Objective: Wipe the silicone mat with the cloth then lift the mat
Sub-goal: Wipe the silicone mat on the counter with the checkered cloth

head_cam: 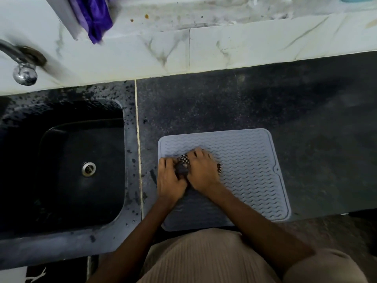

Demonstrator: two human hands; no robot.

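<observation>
A grey silicone mat (248,166) with a wavy ribbed surface lies flat on the dark countertop, its near edge at the counter's front. A bunched black-and-white checked cloth (184,163) sits on the mat's left part. My left hand (170,180) grips the cloth's left end at the mat's left edge. My right hand (203,170) presses down on the cloth from the right, with a bit of cloth showing past its far side. Most of the cloth is hidden under both hands.
A black sink (67,166) with a metal drain (89,169) lies to the left, past a pale seam. A chrome tap (22,64) juts from the white marble backsplash (224,50). A purple cloth (95,21) hangs at the back left. Dark countertop (306,111) surrounds the mat.
</observation>
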